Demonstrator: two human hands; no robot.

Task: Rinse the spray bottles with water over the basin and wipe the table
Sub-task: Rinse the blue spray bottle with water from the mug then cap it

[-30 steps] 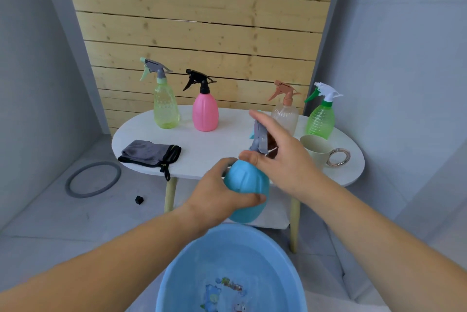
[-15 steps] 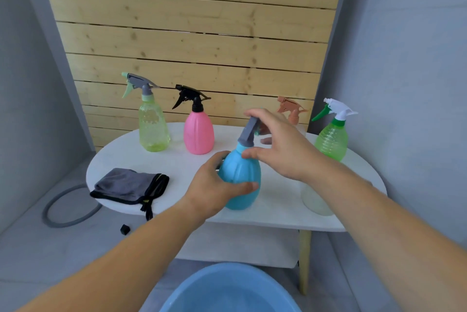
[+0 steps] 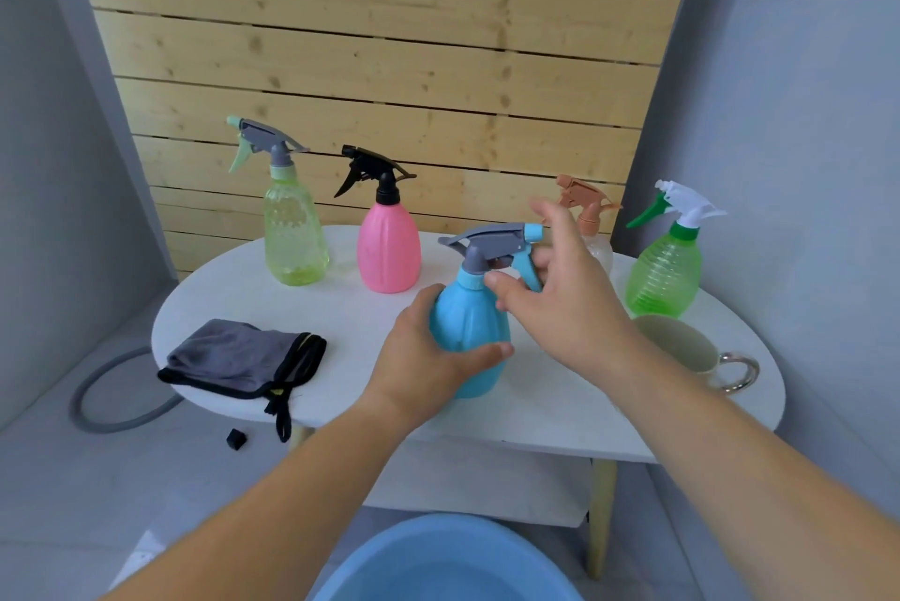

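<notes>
Head view: your left hand (image 3: 428, 357) wraps the blue spray bottle (image 3: 470, 332), upright on the table (image 3: 350, 332); your right hand (image 3: 560, 303) hovers open-fingered by its trigger (image 3: 528, 267). Let go only once it stands flat.

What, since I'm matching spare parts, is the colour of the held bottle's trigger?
Light blue trigger, matching the bottle; head view shows it.
</notes>
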